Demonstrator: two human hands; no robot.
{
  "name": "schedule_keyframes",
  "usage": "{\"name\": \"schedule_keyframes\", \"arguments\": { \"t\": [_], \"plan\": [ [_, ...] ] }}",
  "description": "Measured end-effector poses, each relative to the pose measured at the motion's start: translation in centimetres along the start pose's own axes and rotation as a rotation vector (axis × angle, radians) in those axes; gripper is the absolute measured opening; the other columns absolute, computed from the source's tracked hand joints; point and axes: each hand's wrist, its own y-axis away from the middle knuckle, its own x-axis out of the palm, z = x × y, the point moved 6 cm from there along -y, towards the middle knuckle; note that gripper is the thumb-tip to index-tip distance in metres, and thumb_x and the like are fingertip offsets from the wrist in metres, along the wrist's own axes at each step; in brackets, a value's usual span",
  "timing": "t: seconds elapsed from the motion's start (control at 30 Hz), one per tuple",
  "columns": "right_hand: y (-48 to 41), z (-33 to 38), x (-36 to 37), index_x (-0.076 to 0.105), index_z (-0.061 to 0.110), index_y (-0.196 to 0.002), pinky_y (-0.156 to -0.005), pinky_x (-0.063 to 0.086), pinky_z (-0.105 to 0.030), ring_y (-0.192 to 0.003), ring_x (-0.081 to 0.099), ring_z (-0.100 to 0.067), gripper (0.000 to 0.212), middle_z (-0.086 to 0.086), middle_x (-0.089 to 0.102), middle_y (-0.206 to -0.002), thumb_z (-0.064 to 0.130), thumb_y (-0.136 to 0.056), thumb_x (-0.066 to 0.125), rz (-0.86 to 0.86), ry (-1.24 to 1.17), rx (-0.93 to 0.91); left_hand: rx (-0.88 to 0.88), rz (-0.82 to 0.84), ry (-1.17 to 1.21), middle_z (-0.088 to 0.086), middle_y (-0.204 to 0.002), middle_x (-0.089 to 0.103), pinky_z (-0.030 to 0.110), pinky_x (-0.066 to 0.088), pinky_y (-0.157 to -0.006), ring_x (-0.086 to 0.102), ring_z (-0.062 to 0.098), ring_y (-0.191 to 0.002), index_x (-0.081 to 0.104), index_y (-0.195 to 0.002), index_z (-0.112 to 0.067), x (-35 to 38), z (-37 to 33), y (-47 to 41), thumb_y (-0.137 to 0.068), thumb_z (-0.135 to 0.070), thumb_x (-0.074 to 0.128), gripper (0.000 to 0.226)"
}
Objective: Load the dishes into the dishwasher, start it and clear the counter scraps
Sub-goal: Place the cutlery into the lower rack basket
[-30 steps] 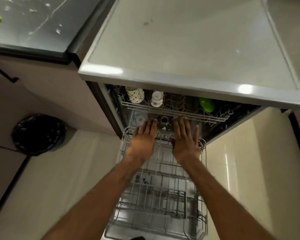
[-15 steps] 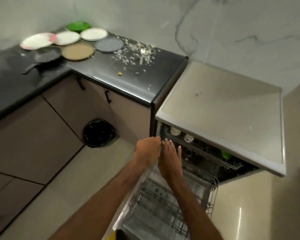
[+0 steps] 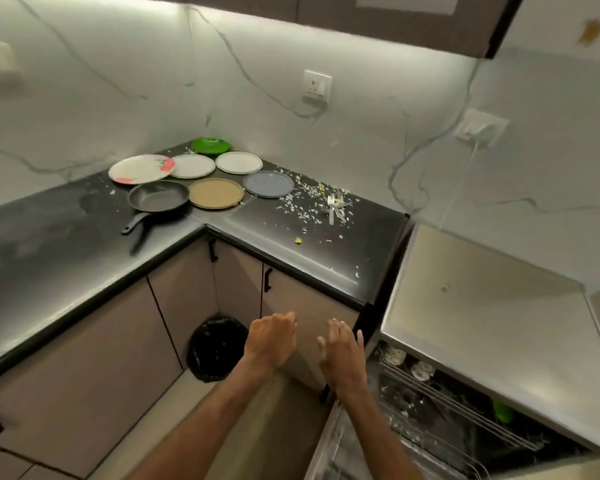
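Both my hands hang in mid-air in front of the cabinet and hold nothing. My left hand is loosely curled; my right hand has relaxed fingers. At the lower right the open dishwasher shows its upper rack with two patterned cups and a green cup. On the black counter lie several plates, among them a tan plate and a grey-blue plate, plus a green bowl, a black frying pan and forks among food scraps.
A black-lined bin stands on the floor in the corner under the counter, just left of my left hand. Cabinet doors with black handles run below the counter. A wall socket and a plugged-in cable are on the marble wall.
My hands have come off the lower dishwasher rack and risen to the left. My view has swung from the dishwasher up to the counter with the plates and scraps.
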Motion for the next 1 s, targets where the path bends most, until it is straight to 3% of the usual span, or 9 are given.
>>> {"name": "schedule_keyframes", "arguments": {
  "t": [0.2,0.4,0.5,0.7,1.0],
  "plan": [
    [-3.7,7.5,-0.5,0.036,0.016,-0.151,-0.123,0.011,-0.044,-0.148,0.026,-0.015,0.054,-0.001,0.038,-0.156,0.036,-0.102,0.045,-0.052,-0.002,0.026,0.018,-0.008,0.007,0.003,-0.094,0.073,0.035,0.054,-0.072,0.071,0.024,-0.086,0.063,-0.100,-0.019,-2.7,7.1,-2.5,-0.101,-0.024,0.041,0.022],
    [-8.4,10.1,-1.3,0.037,0.015,-0.150,-0.123,0.012,-0.043,-0.146,0.029,-0.016,0.053,-0.001,0.040,-0.154,0.034,-0.102,0.044,-0.060,0.084,0.029,0.023,-0.024,0.013,0.003,-0.096,0.073,0.034,0.049,-0.070,0.071,0.026,-0.088,0.064,-0.102,-0.018,-4.3,10.1,-6.2,-0.101,-0.022,0.040,0.024],
    [-11.3,10.4,-1.5,0.044,0.015,-0.144,-0.121,0.019,-0.043,-0.140,0.039,-0.017,0.048,-0.001,0.048,-0.147,0.033,-0.099,0.048,-0.102,0.103,0.023,0.027,-0.023,0.020,0.003,-0.097,0.074,0.036,0.049,-0.070,0.071,0.027,-0.089,0.062,-0.098,-0.018,-4.5,11.2,-8.0,-0.101,-0.022,0.039,0.024],
    [-18.3,10.5,1.6,0.045,0.016,-0.142,-0.121,0.017,-0.042,-0.139,0.041,-0.018,0.046,-0.001,0.051,-0.145,0.033,-0.099,0.049,-0.080,0.089,0.029,0.050,-0.047,0.015,0.002,-0.096,0.073,0.034,0.050,-0.070,0.071,0.025,-0.088,0.061,-0.097,-0.018,-3.2,14.3,-13.5,-0.103,-0.026,0.036,0.027],
    [-34.1,4.6,4.1,0.047,0.016,-0.139,-0.120,0.023,-0.042,-0.135,0.044,-0.020,0.043,-0.002,0.054,-0.140,0.032,-0.099,0.050,-0.010,0.094,0.078,0.034,-0.004,0.010,0.002,-0.089,0.072,0.035,0.054,-0.071,0.070,0.025,-0.081,0.062,-0.092,-0.019,1.9,16.4,-30.1,-0.098,-0.022,0.041,0.021]
  ]
}}
